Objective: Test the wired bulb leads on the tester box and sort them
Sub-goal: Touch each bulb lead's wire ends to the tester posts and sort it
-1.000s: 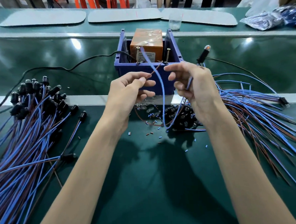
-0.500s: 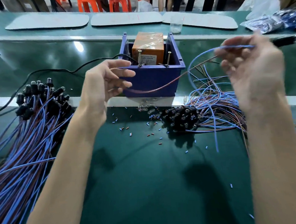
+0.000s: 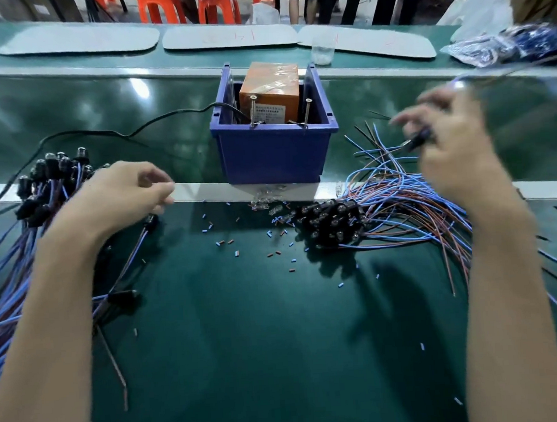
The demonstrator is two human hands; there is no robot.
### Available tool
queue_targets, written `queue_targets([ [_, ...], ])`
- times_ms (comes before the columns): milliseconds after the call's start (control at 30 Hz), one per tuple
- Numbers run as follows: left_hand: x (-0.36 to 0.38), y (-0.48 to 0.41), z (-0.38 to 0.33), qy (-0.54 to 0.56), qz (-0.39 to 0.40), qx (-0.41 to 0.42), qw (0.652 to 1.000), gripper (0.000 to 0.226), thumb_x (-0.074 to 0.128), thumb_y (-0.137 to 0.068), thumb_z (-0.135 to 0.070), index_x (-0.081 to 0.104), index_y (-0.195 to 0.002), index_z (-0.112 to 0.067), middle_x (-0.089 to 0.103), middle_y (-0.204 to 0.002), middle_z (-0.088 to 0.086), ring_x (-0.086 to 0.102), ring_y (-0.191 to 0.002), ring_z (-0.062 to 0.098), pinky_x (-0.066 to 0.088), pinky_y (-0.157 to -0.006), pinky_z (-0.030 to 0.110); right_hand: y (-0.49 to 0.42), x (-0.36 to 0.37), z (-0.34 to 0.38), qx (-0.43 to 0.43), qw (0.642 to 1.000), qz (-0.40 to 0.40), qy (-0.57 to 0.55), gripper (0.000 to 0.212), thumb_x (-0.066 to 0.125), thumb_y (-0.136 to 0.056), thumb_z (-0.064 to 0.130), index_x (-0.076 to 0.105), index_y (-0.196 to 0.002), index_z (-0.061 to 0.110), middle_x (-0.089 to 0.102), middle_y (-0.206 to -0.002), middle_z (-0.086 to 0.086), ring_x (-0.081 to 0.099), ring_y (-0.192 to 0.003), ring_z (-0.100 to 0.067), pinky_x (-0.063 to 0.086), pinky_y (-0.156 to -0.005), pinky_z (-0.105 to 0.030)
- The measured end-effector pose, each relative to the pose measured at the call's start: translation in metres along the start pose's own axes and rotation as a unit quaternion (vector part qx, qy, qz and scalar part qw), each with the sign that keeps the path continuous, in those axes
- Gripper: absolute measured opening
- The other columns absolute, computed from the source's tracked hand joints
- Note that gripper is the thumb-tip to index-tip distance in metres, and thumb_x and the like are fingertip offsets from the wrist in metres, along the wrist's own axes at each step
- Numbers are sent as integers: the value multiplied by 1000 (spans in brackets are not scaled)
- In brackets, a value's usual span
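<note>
The tester box (image 3: 273, 155) is a blue bin holding an orange block (image 3: 269, 84), with two upright screws (image 3: 253, 111) at its front rim. My left hand (image 3: 123, 194) hovers over the left pile of bulb leads (image 3: 50, 179), fingers loosely curled, with nothing visibly in it. A single lead's black socket (image 3: 150, 220) lies just below its fingertips. My right hand (image 3: 449, 148), blurred, grips a black bulb socket (image 3: 418, 140); its blue wire trails up to the right. It is above the wires of the right pile (image 3: 410, 202), whose bulb heads (image 3: 330, 220) lie in front of the box.
Small blue and red insulation offcuts (image 3: 236, 242) and loose glass bulbs (image 3: 267, 205) lie scattered on the green belt below the box. A black power cable (image 3: 109, 133) runs left from the box. A plastic cup (image 3: 322, 50) and bags (image 3: 502, 47) sit on the far ledge.
My left hand dropped from the front of the box to the left pile. My right hand came down from the upper right with the lead, toward the right pile.
</note>
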State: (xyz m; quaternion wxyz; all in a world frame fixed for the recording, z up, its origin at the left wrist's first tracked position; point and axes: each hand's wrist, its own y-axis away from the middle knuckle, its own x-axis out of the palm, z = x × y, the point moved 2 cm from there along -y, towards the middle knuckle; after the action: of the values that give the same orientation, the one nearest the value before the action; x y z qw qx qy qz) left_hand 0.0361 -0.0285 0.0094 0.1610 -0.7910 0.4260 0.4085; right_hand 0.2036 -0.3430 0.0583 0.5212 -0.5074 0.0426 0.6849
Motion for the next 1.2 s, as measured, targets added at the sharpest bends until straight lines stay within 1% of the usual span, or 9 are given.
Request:
queue_targets([
  [133, -9, 0, 25, -96, 19, -63, 993, 8, 74, -81, -26, 68, -76, -25, 71, -67, -8, 67, -65, 7, 49, -83, 30, 11, 43, -15, 67, 940, 319, 100, 27, 55, -93, 8, 67, -117, 12, 56, -121, -13, 51, -114, -27, 34, -96, -25],
  [333, -4, 4, 33, -177, 43, -140, 973, 24, 85, -64, -42, 70, -73, -26, 67, -53, -7, 64, -79, 16, 51, -80, 31, 15, 43, -12, 100, 944, 307, 72, 28, 53, -93, 6, 69, -112, 18, 67, -100, -1, 57, -96, -20, 35, -74, -21],
  [500, 4, 0, 35, -193, 28, -159, 968, 20, 85, -67, -32, 66, -73, -28, 70, -86, 7, 63, -96, 28, 51, -90, 39, 14, 41, -10, 96, 948, 300, 55, 33, 53, -88, 1, 68, -110, 21, 63, -94, 7, 57, -82, -11, 32, -59, -12],
  [667, 8, -1, 28, -212, 23, -142, 967, 14, 78, -74, -28, 63, -72, -28, 69, -60, -8, 62, -95, 22, 50, -89, 37, 13, 39, -11, 85, 953, 289, 20, 17, 61, -90, 16, 68, -97, 29, 64, -87, 14, 54, -73, 10, 34, -58, 2],
  [800, 5, 4, 12, -200, -24, -122, 972, 15, 75, -70, -19, 64, -77, -27, 68, -61, -6, 62, -93, 24, 49, -77, 32, 9, 36, -9, 81, 976, 200, -24, 11, 62, -90, 19, 70, -85, 25, 65, -79, 12, 56, -69, 4, 35, -58, 0],
  [967, -1, 20, -21, -151, -136, -26, 979, 8, 68, -81, -25, 62, -85, -29, 72, -74, -5, 62, -97, 25, 46, -73, 33, 14, 40, -2, 88, 959, 266, -34, 14, 61, -91, 21, 68, -78, 20, 64, -66, 4, 58, -60, -7, 40, -59, -10],
  [1067, 0, 34, -46, -87, -208, 116, 967, 8, 68, -84, -25, 66, -91, -28, 73, -83, -2, 69, -87, 25, 52, -82, 41, 11, 39, 14, 46, 983, 170, -50, 17, 59, -93, 23, 70, -84, 13, 65, -69, -1, 53, -62, -13, 39, -57, -12],
  [1133, 3, 50, -70, -3, -258, 240, 936, 12, 67, -86, -22, 68, -98, -23, 71, -85, -4, 70, -77, 21, 55, -78, 41, 11, 36, 33, 25, 980, 124, -154, 18, 59, -94, 28, 70, -91, 15, 66, -75, -1, 53, -65, -9, 43, -60, -20],
  [1200, 11, 63, -92, 44, -277, 341, 897, 15, 67, -87, -18, 70, -102, -15, 67, -87, -9, 68, -71, 12, 56, -74, 31, 15, 38, 56, 1, 935, 195, -296, 18, 58, -92, 32, 67, -101, 20, 66, -81, 5, 55, -66, 1, 44, -61, -14],
])
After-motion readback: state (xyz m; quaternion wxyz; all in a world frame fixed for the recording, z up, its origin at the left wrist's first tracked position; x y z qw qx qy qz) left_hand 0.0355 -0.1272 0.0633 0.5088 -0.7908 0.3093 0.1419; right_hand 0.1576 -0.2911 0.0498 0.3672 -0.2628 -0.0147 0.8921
